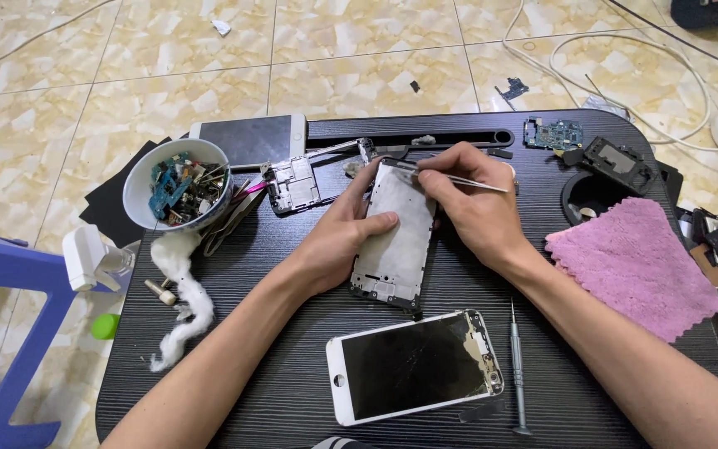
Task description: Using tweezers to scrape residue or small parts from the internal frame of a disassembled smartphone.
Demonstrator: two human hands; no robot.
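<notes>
I see left hand (349, 226) clamping phone frame (398, 241), right hand (467, 199) pinching tweezers (459, 177); dark woodgrain table (292, 366) on beige tiled floor (68, 91).

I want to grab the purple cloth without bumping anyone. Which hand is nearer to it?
Right. The right hand, gripping metal tweezers, is just left of the purple fuzzy cloth; the left hand holds the silver phone frame farther left.

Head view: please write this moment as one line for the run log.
left hand: holds phone frame | right hand: tweezers at frame's top edge | near: cracked screen, screwdriver, pink cloth
</notes>
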